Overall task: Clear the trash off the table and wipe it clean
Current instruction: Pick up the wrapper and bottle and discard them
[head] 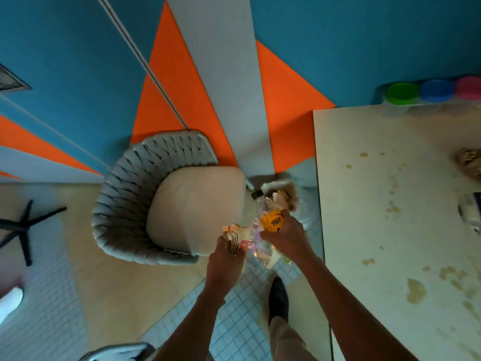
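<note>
Both forearms reach out from the bottom of the view, w/ a dark shoe on the tiled floor between them. Left hand is curled round a wad of crumpled paper, tan w/ a bit of pink showing. Right hand grasps a clear plastic bottle around its yellow label, black cap pointing away from the person; crinkly clear wrap and another paper scrap seem bunched under the same grip, though exactly which fingers pin them I can't tell.

All this trash is held off the desk, over the floor between the woven chair and the desk's left edge. Just beyond the bottle sits more crumpled paper in what looks like a clear bag, prob. the bin.

Handling, as I'd judge it: bottle looks empty, so light, thin-walled, easy to dent, slick at the wrap; mid-body at the label is the sound place to hold. Paper is soft and weightless, fine in a loose fist.

Desk isn't done: brown spill marks all over it, plus more wrappers at the right edge, well apart from both hands. Coloured tubs stand at the far side.
</note>
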`<state>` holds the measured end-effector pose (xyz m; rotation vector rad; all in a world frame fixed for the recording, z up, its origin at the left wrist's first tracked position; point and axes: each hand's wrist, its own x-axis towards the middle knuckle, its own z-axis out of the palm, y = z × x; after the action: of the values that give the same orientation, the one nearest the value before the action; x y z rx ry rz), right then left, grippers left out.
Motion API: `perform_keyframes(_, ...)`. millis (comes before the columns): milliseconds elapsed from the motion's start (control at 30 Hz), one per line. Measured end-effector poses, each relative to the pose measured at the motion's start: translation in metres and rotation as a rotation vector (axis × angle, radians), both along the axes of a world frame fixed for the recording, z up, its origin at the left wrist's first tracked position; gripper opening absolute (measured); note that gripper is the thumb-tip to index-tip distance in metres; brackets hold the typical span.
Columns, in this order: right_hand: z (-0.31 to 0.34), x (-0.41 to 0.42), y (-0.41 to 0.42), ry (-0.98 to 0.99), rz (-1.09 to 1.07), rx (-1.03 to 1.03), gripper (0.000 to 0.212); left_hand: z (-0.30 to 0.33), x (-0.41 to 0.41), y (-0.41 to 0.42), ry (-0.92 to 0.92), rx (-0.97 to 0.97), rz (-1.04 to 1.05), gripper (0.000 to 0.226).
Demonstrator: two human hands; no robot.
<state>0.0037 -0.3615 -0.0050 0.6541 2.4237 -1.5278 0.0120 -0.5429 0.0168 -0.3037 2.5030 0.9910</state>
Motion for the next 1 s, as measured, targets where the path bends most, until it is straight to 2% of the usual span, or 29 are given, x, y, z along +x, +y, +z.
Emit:
perform_keyframes(100,-0.022,-0.025,-0.003,-0.05,-0.096,0.027,0.072,-0.015,-0.035,-0.005,-0.042,-0.07,-0.029,0.039)
perform_keyframes(300,-0.039,-0.048,0.004,-0.151,-0.166,0.046,0.067,-0.029,-0.077,0.005,-0.113,-0.073,-0.026,0.045)
perform_keyframes(433,-0.048,-0.059,0.007,-0.201,-0.199,0.062,0.079,-0.043,-0.097,0.018,-0.176,-0.099,-0.034,0.046)
perform_keyframes(633,-0.072,-0.088,0.01,-0.256,-0.37,0.052,0.077,-0.073,-0.135,0.032,-0.238,-0.069,-0.097,0.052)
perform_keyframes(767,-0.092,-0.1,0.008,-0.266,-0.46,0.061,0.065,-0.096,-0.166,0.033,-0.249,-0.065,-0.142,0.06)
perform_keyframes(1000,-0.153,-0.16,0.005,-0.314,-0.476,0.136,0.072,-0.167,-0.233,0.05,-0.197,-0.042,-0.248,0.062)
